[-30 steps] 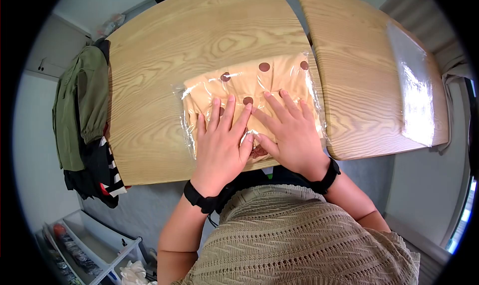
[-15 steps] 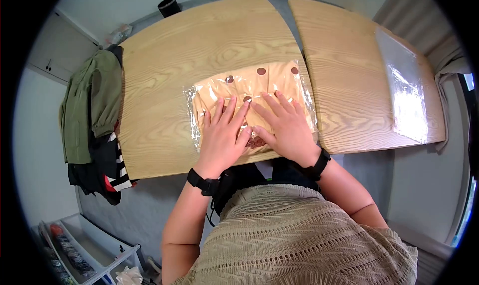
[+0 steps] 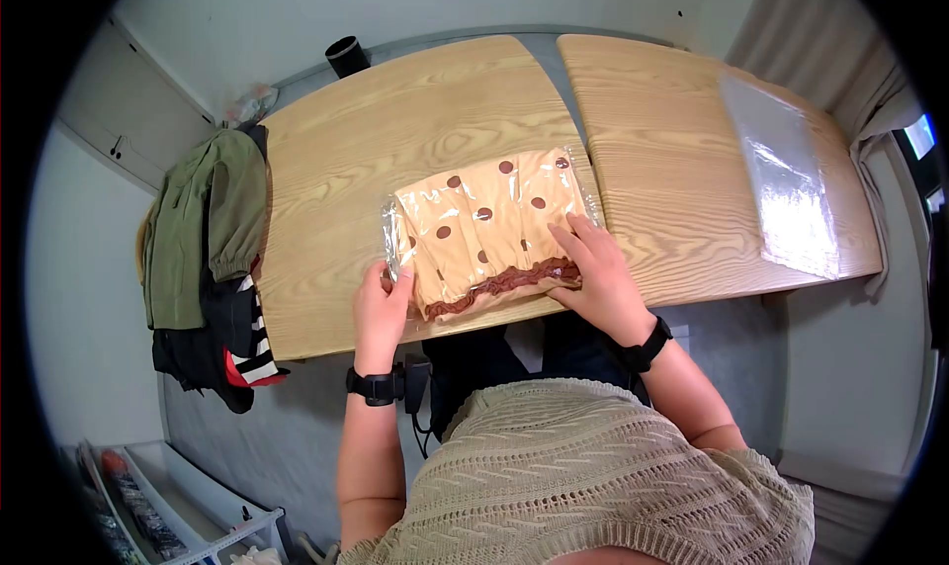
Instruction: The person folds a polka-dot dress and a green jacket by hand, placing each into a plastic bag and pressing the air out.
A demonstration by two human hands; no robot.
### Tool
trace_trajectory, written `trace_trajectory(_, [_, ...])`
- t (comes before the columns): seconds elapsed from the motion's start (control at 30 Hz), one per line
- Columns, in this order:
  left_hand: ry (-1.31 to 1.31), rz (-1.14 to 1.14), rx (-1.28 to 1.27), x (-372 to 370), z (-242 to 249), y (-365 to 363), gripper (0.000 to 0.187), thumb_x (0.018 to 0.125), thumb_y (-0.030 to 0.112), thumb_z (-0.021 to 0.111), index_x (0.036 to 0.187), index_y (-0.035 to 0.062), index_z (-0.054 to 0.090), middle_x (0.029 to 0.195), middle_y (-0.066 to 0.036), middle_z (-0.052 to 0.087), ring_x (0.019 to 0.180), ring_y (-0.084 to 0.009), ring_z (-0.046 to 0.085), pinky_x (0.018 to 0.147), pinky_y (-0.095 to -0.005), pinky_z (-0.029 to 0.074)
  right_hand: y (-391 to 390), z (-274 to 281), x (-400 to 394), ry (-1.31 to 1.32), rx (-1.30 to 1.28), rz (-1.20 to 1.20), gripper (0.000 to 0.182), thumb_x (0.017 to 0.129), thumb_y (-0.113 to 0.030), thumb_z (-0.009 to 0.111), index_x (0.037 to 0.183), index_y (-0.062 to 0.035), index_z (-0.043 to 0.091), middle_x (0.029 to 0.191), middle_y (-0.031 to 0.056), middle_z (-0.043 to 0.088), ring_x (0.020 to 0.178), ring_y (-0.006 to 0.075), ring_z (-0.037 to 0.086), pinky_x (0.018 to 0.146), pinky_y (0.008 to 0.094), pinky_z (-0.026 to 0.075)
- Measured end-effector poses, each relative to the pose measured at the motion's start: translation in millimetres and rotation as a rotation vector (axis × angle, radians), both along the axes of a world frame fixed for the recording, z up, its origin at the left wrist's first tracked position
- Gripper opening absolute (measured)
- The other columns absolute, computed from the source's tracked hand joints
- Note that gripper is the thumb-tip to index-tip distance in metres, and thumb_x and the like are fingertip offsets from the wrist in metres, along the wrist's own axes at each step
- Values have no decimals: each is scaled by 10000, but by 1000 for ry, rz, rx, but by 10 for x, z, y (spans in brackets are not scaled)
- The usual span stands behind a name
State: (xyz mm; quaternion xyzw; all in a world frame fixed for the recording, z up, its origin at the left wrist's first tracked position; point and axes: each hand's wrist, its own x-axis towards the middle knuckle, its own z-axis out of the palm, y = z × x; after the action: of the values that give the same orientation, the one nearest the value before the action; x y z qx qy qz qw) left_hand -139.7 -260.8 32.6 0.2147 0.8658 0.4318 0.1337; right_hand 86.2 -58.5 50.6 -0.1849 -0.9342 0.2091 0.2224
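Bagged dotted garment (image 3: 486, 237) lies flat on the tabletop (image 3: 326, 209), right hand (image 3: 607, 290) with fingers spread over its right side, left hand (image 3: 380, 316) with fingers parted at its left edge, grip indeterminable; light, even pressure advised against creasing.

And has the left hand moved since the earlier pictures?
Yes: judged against the table, the left hand has shifted left, closer to its left edge.

Your beige openwork knit top (image 3: 593, 456)
You wear black wristbands (image 3: 374, 386), a thin dark cable (image 3: 419, 434) near the left one
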Motion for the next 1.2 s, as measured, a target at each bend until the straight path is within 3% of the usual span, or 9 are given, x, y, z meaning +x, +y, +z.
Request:
trace_trajectory(0.23, [-66,-94,119,-74,-140,40,298,826,235,688,859,-30,558,689,-57,560,630,-126,519,586,-294,431,54,-92,-46,40,94,-257,771,658,-218,801,1331,-113,438,1356,192,424,1295,368,372,1056,499,299])
trace_trajectory(0.57, [-500,-28,433,146,60,83,284,894,139,615,1105,54,444,849,-30,568,714,-88,544,602,-244,447,-26,96,-71,188,155,-350,603,713,-185,767,1248,-83,507,1206,210,534,1044,344,545,896,429,432])
trace_trajectory(0.63, [-527,-46,475,161,30,64,278,905,131,599,1123,70,438,927,-46,596,782,-102,593,638,-262,482,-153,318,-1,-113,-547,-272,396,784,-207,710,1121,-40,586,965,203,633,772,314,621,732,384,499])
trace_trajectory(0.7, [-646,12,635,221,105,94,288,893,120,611,1119,61,442,891,-31,577,712,-88,541,577,-236,429,-167,183,-2,-60,-640,-179,337,882,-327,624,989,-8,632,774,171,659,603,282,627,623,348,520])
trace_trajectory(0.77, [-713,-14,684,245,179,98,285,896,118,607,1123,65,444,914,-28,584,736,-92,554,584,-235,437,-153,137,-81,-259,-1450,-7,479,945,-441,509,1112,2,580,900,168,660,798,232,669,722,317,539])
trace_trajectory(0.87, [-783,-67,753,267,285,111,248,905,113,598,1110,77,463,943,-18,595,790,-86,573,607,-233,447,-130,39,-192,172,-1975,227,563,947,-459,501,1319,-50,395,1314,157,494,1198,277,493,1037,395,375])
trace_trajectory(0.9, [-786,-73,765,292,336,105,234,906,111,596,1100,79,469,939,-17,595,785,-80,570,606,-232,443,-131,5,-274,328,-2181,251,460,941,-404,539,1283,-107,457,1265,94,536,1194,232,486,1034,379,364])
trace_trajectory(1.0, [-723,-104,729,331,394,65,188,904,101,601,1037,70,473,899,-4,577,735,-68,562,598,-216,433,-168,-2,-415,496,-2176,93,315,907,-269,620,1191,-162,539,1190,-4,572,1104,149,527,962,340,409])
trace_trajectory(1.2, [-656,-54,806,441,438,57,189,944,170,553,1084,82,463,872,-12,560,705,-66,549,591,-215,437,-121,407,-512,526,-2001,36,303,928,-157,576,1220,-100,516,1174,49,587,1077,193,573,922,356,486])
